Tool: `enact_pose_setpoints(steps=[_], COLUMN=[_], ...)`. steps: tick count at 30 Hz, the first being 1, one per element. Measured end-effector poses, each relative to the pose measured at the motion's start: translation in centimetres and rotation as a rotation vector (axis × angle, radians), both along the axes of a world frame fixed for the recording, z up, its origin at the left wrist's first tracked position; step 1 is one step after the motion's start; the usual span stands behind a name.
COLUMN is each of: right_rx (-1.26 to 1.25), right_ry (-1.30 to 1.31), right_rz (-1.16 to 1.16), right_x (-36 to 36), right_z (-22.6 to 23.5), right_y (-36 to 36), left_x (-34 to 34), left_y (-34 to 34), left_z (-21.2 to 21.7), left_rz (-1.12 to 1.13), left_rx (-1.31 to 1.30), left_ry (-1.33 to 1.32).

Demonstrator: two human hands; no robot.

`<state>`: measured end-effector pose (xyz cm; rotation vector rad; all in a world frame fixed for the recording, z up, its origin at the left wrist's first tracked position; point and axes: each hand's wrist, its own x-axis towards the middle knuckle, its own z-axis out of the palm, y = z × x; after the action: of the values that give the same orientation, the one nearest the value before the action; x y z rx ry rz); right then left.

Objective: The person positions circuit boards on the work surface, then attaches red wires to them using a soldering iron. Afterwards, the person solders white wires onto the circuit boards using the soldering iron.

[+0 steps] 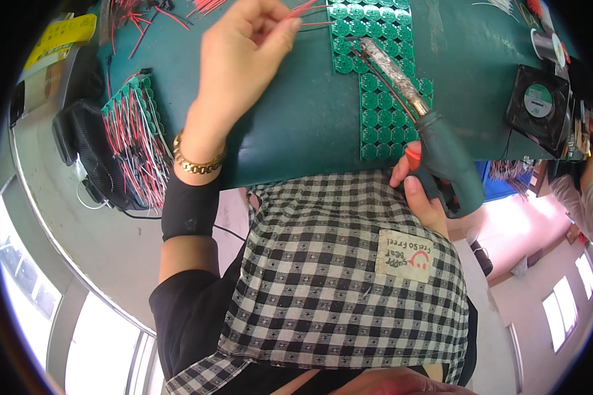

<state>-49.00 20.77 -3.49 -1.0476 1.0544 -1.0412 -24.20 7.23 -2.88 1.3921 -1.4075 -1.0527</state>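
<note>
Around twelve o'clock, over the dark green smooth worktop [277, 151]: left hand [247, 62] pinches thin red insulated wires [302, 9], ends by the green flat panel of round circuit boards [375, 27] at one o'clock. Right hand [425, 207], three o'clock, wrapped round the dark-green-handled soldering gun with silver metal barrel [447, 151]. Wires probably light, limp; pinch near tips. Panel likely stiff, brittle; edges best. Gun probably heaviest; handle only, barrel possibly hot.

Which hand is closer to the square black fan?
Right. The right hand, gripping the soldering gun, is left of and below the fan in view. The left hand, pinching red wires, is much farther left, past the green boards.
</note>
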Motion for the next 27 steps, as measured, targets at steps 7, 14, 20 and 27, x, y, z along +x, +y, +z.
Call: enact_pose_setpoints(steps=[7, 14, 20, 27], right_rx=[-0.039, -0.047, -0.029, 0.032], right_ry=[-0.060, 0.077, 0.194, 0.249], right_rz=[0.002, -0.032, 0.019, 0.037], right_x=[0.2, 0.8, 0.7, 0.9], right_z=[-1.3, -0.5, 0.1, 1.0], right_y=[-0.3, -0.3, -0.8, -1.0], left_x=[-1.3, -1.8, -2.2, -2.2], left_y=[-0.2, -0.2, -0.2, -0.3], left_z=[-1.6, -1.6, -2.3, -2.0], left_rz=[-0.112, -0.120, -0.053, -0.090], left_rx=[-0.093, -0.085, -0.199, -0.208], left_ry=[-0.413, -0.478, -0.476, -0.566])
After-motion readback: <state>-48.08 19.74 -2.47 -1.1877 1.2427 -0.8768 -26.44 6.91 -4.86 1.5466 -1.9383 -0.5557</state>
